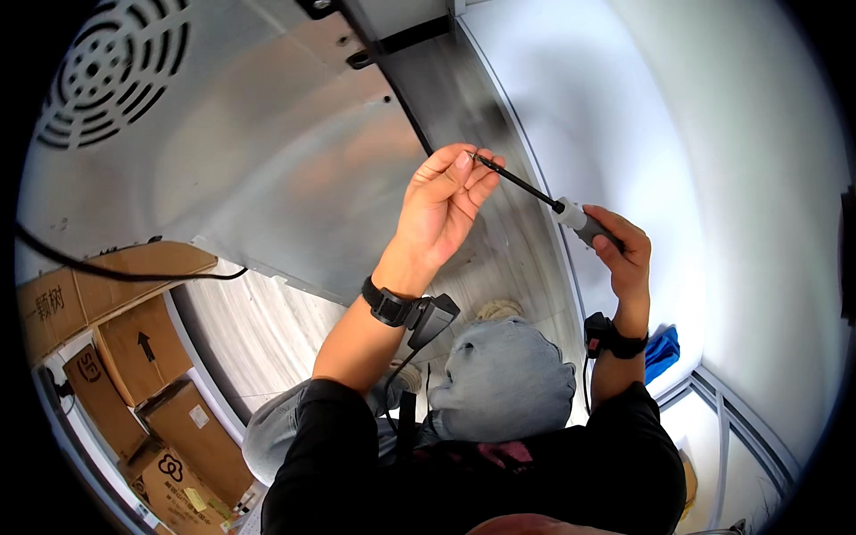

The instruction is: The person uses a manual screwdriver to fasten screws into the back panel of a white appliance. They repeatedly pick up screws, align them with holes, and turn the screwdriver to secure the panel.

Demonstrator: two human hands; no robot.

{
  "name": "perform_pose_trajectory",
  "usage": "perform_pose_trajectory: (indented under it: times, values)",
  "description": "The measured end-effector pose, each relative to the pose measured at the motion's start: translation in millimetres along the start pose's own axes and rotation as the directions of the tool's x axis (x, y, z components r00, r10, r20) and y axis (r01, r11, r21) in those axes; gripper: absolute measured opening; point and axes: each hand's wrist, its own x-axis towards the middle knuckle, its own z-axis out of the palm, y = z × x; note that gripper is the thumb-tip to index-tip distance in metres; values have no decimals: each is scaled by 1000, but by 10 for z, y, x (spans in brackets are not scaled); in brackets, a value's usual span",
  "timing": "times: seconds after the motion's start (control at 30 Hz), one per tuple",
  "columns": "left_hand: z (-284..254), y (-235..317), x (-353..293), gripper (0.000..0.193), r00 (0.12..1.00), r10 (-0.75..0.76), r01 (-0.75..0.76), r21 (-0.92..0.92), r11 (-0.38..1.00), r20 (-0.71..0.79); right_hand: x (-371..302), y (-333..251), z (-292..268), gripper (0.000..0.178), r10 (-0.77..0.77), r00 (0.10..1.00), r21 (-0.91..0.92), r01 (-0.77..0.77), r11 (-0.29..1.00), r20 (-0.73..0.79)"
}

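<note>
A screwdriver (526, 185) with a black shaft and a grey-and-white handle slants across the middle of the view. My right hand (629, 250) is wrapped round its handle. The tip points up and to the left, reaching the fingers of my left hand (441, 201). There my thumb and forefinger are pinched together at the tip. Something small and dark shows between them, too small to name. Just left of that hand stands a large metal panel (294, 152) with small holes along its edge; neither hand touches it.
Round vent slots (111, 67) pierce the panel at upper left. A black cable (125, 273) crosses in front of it. Cardboard boxes (143, 348) are stacked at lower left. A white board (571, 80) stands to the right, with a blue cloth (662, 352) near its lower end.
</note>
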Motion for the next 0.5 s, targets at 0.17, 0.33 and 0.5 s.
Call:
perform_pose_trajectory:
  times: [0.17,0.33,0.5]
  values:
    - [179,183,-132,12,995,95,-93,139,986,-8,34,-405,44,30,-106,994,-156,103,982,-8]
    - [553,452,-211,12,979,203,-190,261,946,-21,118,-1115,121,35,-363,931,-461,311,831,-26]
    - [1035,745,-223,13,975,223,-216,171,961,-20,89,-1807,212,36,-446,894,-523,359,773,-46]
